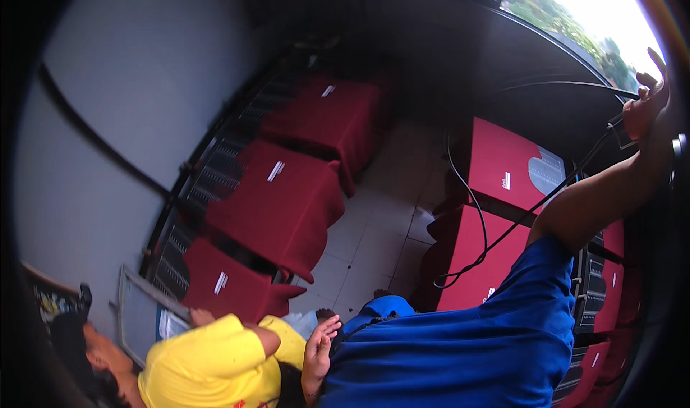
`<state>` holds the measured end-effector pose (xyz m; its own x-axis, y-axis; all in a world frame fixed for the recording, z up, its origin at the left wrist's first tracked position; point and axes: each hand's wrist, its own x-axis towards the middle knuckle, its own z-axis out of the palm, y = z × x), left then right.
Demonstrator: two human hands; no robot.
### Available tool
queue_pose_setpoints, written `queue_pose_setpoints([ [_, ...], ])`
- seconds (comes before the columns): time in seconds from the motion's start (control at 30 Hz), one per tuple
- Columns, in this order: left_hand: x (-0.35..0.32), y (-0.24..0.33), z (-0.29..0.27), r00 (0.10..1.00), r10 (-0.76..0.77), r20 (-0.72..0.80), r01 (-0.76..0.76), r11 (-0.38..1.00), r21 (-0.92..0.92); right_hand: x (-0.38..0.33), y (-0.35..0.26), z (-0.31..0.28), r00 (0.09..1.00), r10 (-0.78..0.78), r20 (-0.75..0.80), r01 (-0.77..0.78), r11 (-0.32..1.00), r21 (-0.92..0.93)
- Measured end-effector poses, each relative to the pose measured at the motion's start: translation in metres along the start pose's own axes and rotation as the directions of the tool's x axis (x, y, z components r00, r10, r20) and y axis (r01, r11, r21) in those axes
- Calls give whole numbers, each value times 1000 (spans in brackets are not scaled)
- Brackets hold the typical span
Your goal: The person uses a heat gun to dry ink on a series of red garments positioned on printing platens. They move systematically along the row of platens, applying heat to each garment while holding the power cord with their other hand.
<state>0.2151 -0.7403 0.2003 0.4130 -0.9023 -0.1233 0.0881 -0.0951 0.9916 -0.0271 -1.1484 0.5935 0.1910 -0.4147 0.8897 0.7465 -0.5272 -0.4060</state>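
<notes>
My right hand is stretched far up to the right, near the window, with my blue sleeve behind it. It grips the end of a thin black cable, with some fingers sticking up. From there the cable hangs down over the red chairs to the floor. My left hand is low in the middle, fingers apart and holding nothing. It lies beside a person in a yellow shirt.
Red-covered chairs stand in rows on the left and on the right, with a white-tiled aisle between them. The person in yellow sits low on the left by a flat screen. A grey wall runs along the left and a window shows trees.
</notes>
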Motion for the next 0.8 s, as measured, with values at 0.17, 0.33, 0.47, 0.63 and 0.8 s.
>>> queue_pose_setpoints([
  [0.17,184,25,54,995,-22,102,17,999,47,-7,20,-117,987,-13,-161,-35,957,-289],
  [0.33,348,65,127,921,66,385,-82,996,25,-12,11,-186,951,-128,-280,-82,771,-631],
  [0.47,441,93,206,767,130,628,-139,990,-36,-30,5,-213,933,-223,-284,-185,380,-906],
  [0.63,550,113,292,507,298,809,-215,952,-216,-25,4,-216,839,-398,-372,-149,489,-859],
  [0.8,636,134,374,215,376,902,-130,926,-355,-23,7,-175,631,-345,-695,-301,717,-629],
])
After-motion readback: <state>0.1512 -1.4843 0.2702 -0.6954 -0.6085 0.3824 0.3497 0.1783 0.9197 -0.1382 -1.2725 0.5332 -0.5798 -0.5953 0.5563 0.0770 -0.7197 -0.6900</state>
